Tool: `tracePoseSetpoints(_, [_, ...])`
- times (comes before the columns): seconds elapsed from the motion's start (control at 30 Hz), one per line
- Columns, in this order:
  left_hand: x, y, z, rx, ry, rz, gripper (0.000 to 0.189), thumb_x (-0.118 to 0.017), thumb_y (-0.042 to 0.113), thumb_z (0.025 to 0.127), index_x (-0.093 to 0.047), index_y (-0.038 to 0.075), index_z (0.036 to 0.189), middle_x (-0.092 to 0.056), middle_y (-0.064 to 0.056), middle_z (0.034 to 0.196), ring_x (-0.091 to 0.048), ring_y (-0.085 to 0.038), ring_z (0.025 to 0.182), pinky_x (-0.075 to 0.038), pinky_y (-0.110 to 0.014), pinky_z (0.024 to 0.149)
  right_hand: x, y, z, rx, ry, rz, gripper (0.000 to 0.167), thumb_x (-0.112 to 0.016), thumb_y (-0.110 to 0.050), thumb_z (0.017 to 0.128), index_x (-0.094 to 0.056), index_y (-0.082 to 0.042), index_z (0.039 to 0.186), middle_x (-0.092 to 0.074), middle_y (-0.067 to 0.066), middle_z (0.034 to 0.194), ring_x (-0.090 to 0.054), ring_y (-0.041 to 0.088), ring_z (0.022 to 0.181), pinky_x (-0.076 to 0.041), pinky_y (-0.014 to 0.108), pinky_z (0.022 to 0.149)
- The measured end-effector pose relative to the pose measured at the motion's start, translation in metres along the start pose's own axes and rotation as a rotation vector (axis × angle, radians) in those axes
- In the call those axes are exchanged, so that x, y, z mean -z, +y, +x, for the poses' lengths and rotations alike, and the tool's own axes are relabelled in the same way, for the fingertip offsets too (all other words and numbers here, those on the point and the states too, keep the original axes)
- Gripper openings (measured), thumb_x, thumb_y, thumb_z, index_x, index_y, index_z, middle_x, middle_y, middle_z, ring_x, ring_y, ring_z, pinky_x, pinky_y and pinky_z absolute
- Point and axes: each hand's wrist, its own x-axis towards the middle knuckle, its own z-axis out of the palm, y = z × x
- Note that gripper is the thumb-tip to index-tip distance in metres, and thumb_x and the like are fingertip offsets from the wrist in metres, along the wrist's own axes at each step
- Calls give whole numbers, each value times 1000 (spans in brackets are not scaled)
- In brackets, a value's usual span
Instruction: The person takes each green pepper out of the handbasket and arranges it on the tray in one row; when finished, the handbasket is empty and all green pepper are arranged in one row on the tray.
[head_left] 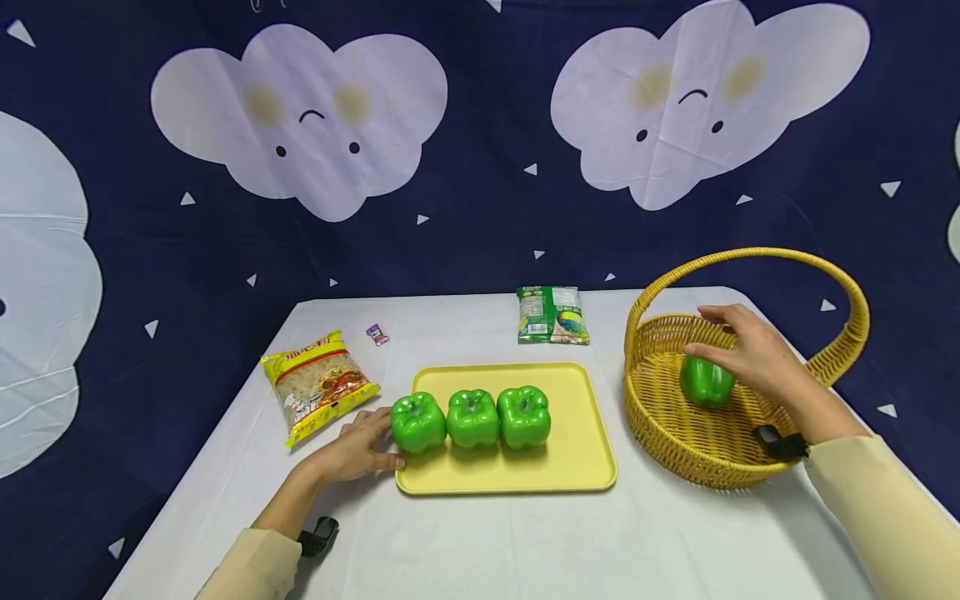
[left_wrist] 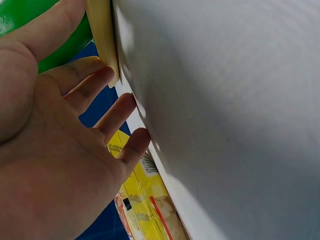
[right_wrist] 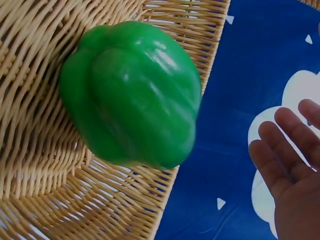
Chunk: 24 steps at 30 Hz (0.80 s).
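Observation:
Three green bell peppers (head_left: 472, 419) stand in a row on the yellow tray (head_left: 577, 467). My left hand (head_left: 352, 446) is at the tray's left edge beside the leftmost pepper (head_left: 418, 422), its fingers extended and spread. In the left wrist view the thumb overlaps a pepper (left_wrist: 75, 42) and fingertips meet the tray rim (left_wrist: 102, 35); whether the thumb presses the pepper I cannot tell. Another green bell pepper (right_wrist: 132, 95) lies inside the wicker basket (head_left: 675, 442). Above it hovers my right hand (head_left: 750, 350), fingers apart and holding nothing; the right wrist view shows it separate from the pepper.
Behind my left hand lies a yellow food packet (head_left: 322, 383), with a small purple packet (head_left: 377, 335) farther back. A green packet (head_left: 552, 315) is near the table's back edge. The basket's tall handle (head_left: 757, 252) arches over its opening. White cloth covers the table (head_left: 480, 550).

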Motion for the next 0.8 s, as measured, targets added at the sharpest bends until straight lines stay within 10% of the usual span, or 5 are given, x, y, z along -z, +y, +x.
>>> tracePoseSetpoints(0.8, [0, 0, 0, -17, 3, 22, 77, -75, 32, 77, -42, 7, 141, -42, -12, 145, -32, -36, 131, -19, -65, 106, -11, 28, 11, -58, -156, -110, 76, -69, -43, 83, -43, 6, 134, -46, 32, 130, -39, 49, 120, -32, 62, 96])
